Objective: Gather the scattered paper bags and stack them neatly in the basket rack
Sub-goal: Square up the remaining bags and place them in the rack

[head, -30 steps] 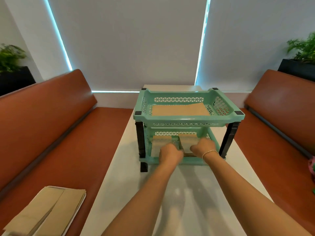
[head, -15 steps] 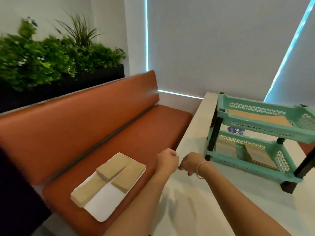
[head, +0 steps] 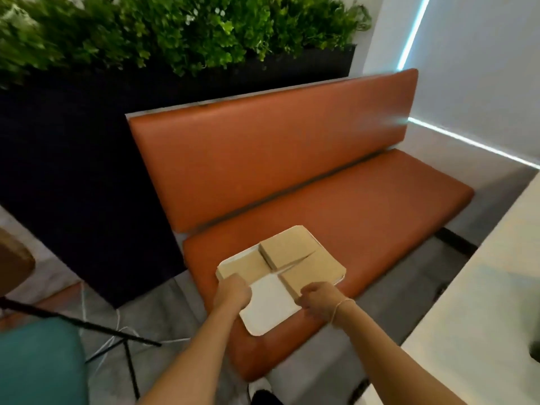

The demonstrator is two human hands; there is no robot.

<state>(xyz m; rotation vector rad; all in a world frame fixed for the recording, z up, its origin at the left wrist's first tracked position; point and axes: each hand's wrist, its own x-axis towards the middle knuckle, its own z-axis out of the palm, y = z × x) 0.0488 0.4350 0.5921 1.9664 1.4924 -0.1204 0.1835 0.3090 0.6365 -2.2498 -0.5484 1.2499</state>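
— Where are the paper bags?

— Three flat brown paper bags (head: 287, 252) lie on a white rounded-corner tray (head: 270, 306), which sits on the seat of an orange padded bench (head: 365, 217). One bag is at the tray's far corner, one on its left side, one on its right side; the near corner of the tray is bare white.

— And the hands?

— The left hand (head: 232, 290) is curled, fingers closed over the near edge of the left bag. The right hand (head: 317, 296) is curled too, at the near corner of the right bag; it appears to pinch that edge, though the blur hides the fingertips.

— Anything around?

— A pale tabletop (head: 482, 302) at the right, green plants in a black planter (head: 87, 127) behind the bench, a teal chair seat (head: 35, 363) at lower left.
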